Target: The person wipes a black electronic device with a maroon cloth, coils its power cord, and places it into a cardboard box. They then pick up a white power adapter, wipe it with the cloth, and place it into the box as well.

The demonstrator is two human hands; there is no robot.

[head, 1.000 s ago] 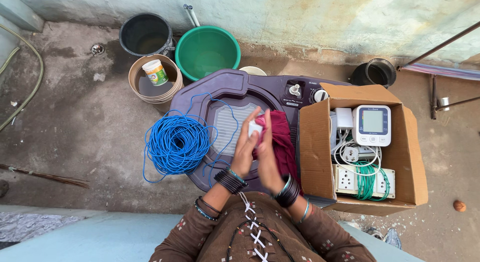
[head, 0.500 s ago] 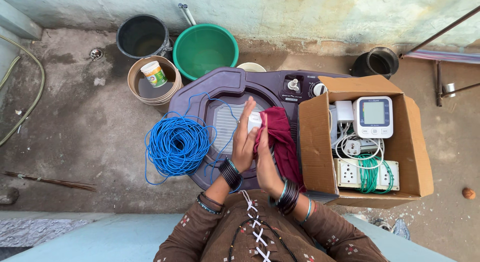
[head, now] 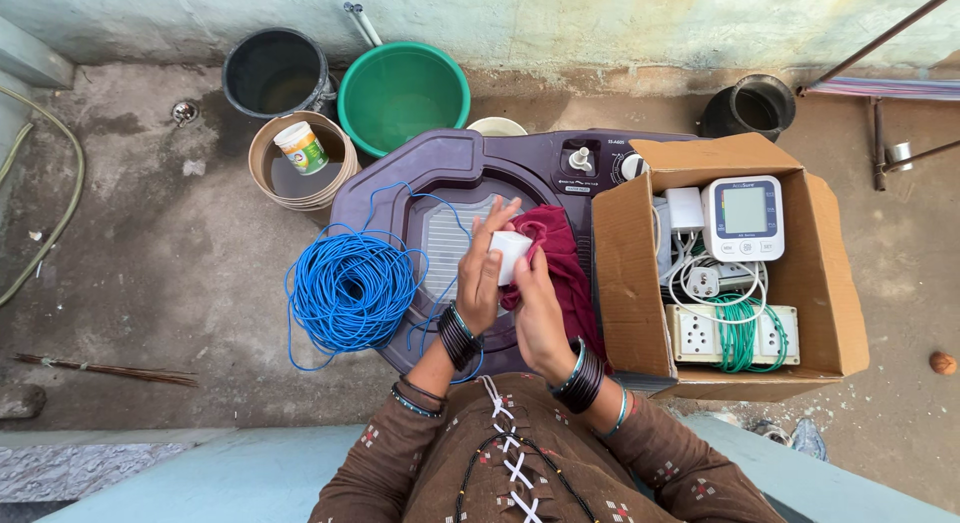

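Note:
My left hand (head: pixel 483 273) and my right hand (head: pixel 535 305) meet over the lid of a dark purple washing machine (head: pixel 455 168). Between them they hold a small white block-shaped object (head: pixel 509 253). A maroon cloth (head: pixel 560 263) lies under and beside my right hand; whether that hand also grips it I cannot tell. A coil of blue wire (head: pixel 347 288) rests on the machine's left side, close to my left wrist, with loose strands looping over the lid.
An open cardboard box (head: pixel 820 283) to the right holds a white device with a screen (head: pixel 743 218), a white adapter, white cable, socket boards and green wire. Behind stand a green tub (head: pixel 400 88), a black bucket (head: pixel 272 71), a tan bucket with a jar (head: pixel 300 146) and a dark pot (head: pixel 755 105).
The view has shifted slightly. Both hands stay together on the white object over the lid, turning it a little; the cloth, wire coil and box have not moved.

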